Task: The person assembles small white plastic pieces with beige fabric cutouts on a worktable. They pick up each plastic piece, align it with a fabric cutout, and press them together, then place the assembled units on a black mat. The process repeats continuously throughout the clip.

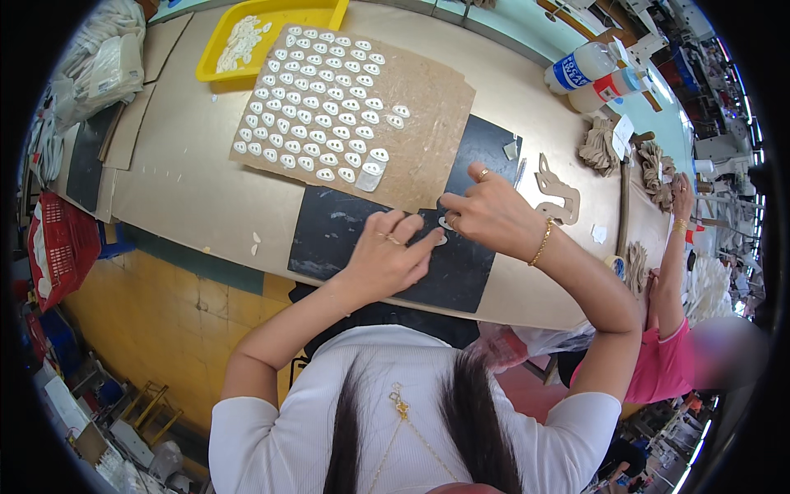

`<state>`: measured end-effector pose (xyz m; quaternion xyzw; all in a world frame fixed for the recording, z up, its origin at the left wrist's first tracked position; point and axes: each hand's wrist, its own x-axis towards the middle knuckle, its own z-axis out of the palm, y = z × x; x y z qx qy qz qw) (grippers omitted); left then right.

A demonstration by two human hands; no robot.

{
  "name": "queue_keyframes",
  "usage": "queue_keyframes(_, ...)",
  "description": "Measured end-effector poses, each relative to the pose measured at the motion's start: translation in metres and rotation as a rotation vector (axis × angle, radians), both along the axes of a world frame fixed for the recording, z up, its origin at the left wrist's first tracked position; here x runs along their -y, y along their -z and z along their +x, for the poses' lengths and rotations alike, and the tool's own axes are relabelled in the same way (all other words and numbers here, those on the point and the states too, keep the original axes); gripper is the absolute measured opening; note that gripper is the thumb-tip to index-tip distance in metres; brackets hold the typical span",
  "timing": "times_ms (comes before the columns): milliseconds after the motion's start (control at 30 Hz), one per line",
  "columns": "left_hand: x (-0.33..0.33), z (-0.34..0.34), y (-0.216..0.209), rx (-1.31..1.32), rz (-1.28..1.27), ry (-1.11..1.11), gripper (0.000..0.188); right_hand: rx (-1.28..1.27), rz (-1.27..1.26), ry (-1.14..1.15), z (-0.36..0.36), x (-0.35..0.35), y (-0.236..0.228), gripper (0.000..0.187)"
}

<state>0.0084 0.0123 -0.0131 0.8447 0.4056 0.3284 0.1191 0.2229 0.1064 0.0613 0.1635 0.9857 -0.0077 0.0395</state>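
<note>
My left hand, fingers bent, is over a black mat, with its fingertips against a small white oval piece. Close beside it, my right hand has its fingers pinched together above another white piece; what it grips is mostly hidden. Beyond them lies a brown board bearing rows of white oval pieces with dark holes. A small pale translucent piece sits at the board's near edge.
A yellow tray of loose white pieces stands at the far left. To the right are tan cut-outs, two bottles and bundled tan pieces. A co-worker's arm reaches over the right edge. A red basket is left.
</note>
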Motion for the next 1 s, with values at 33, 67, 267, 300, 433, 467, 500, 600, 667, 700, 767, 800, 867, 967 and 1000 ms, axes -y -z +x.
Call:
queue_keyframes(33,-0.002,0.008,0.003,-0.012,0.004,0.015,0.042,-0.006,0.002,0.002,0.001,0.001,0.001,0.022)
queue_keyframes(67,-0.003,0.013,0.006,-0.025,0.007,0.031,0.041,-0.013,0.004,0.003,0.001,0.002,0.001,0.021)
queue_keyframes(267,-0.007,0.02,0.005,-0.076,-0.01,0.003,0.036,-0.017,-0.03,0.007,0.0,0.002,-0.001,0.013)
queue_keyframes(300,-0.007,0.021,0.004,-0.087,-0.01,-0.003,0.036,0.016,-0.02,0.01,0.0,0.002,-0.002,0.013)
queue_keyframes(433,-0.007,0.026,0.002,-0.103,-0.031,-0.02,0.035,0.046,-0.01,0.051,0.0,-0.003,-0.02,0.013)
queue_keyframes(467,-0.006,0.026,0.001,-0.103,-0.035,-0.027,0.037,0.024,-0.022,0.066,-0.002,-0.006,-0.028,0.012)
queue_keyframes(500,-0.004,0.026,0.001,-0.102,-0.039,-0.035,0.038,-0.002,0.008,0.091,-0.007,-0.011,-0.038,0.011)
queue_keyframes(600,-0.003,0.023,-0.002,-0.047,-0.057,-0.042,0.043,-0.136,0.08,0.135,-0.024,-0.028,-0.05,0.008)
queue_keyframes(667,0.001,0.014,0.002,-0.019,-0.105,-0.072,0.048,-0.296,0.109,0.131,-0.038,-0.035,-0.028,0.007)
queue_keyframes(700,0.001,0.007,0.001,0.002,-0.099,-0.116,0.05,-0.289,0.128,0.118,-0.045,-0.039,-0.019,0.007)
queue_keyframes(767,0.003,-0.012,0.0,-0.034,-0.1,-0.226,0.053,-0.285,0.152,0.085,-0.06,-0.047,-0.002,0.008)
queue_keyframes(800,0.003,-0.018,0.0,-0.06,-0.084,-0.239,0.054,-0.258,0.143,0.079,-0.065,-0.051,0.002,0.009)
queue_keyframes(867,0.002,-0.031,0.002,-0.111,-0.053,-0.284,0.056,-0.205,0.126,0.047,-0.079,-0.059,0.007,0.011)
queue_keyframes(967,0.002,-0.036,0.005,-0.117,-0.076,-0.27,0.057,-0.134,0.113,-0.045,-0.095,-0.064,-0.003,0.007)
queue_keyframes(1000,0.002,-0.036,0.005,-0.117,-0.071,-0.269,0.057,-0.095,0.11,-0.058,-0.099,-0.065,-0.005,0.008)
